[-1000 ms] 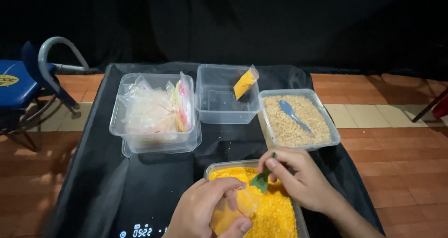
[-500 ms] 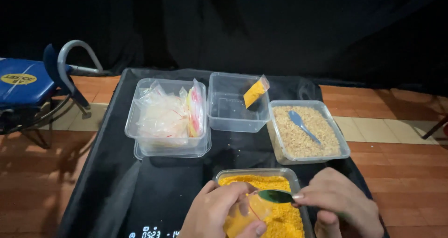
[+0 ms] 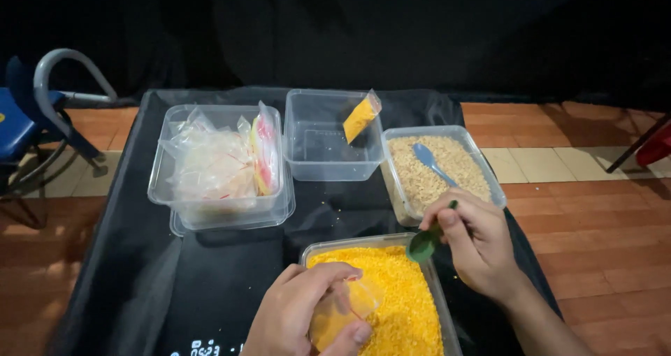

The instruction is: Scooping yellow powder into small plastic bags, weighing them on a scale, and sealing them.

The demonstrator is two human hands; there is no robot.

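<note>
My left hand (image 3: 300, 314) holds a small clear plastic bag (image 3: 346, 310) partly filled with yellow grain, over the near clear tub of yellow grain (image 3: 391, 300). My right hand (image 3: 475, 241) grips a green spoon (image 3: 424, 244) above that tub's far right corner, bowl pointing left. A clear tub of beige grain (image 3: 433, 171) with a blue spoon (image 3: 430, 162) in it lies just beyond my right hand.
An empty-looking clear tub (image 3: 328, 143) at the back holds one filled yellow bag (image 3: 361, 116) leaning on its rim. A clear tub of empty plastic bags (image 3: 220, 164) stands at the left. All rest on a black-covered table (image 3: 140, 272). A blue chair (image 3: 28, 118) is at far left.
My right hand has lifted the green spoon up and right, away from the bag and out of the yellow grain. My left hand keeps hold of the bag.
</note>
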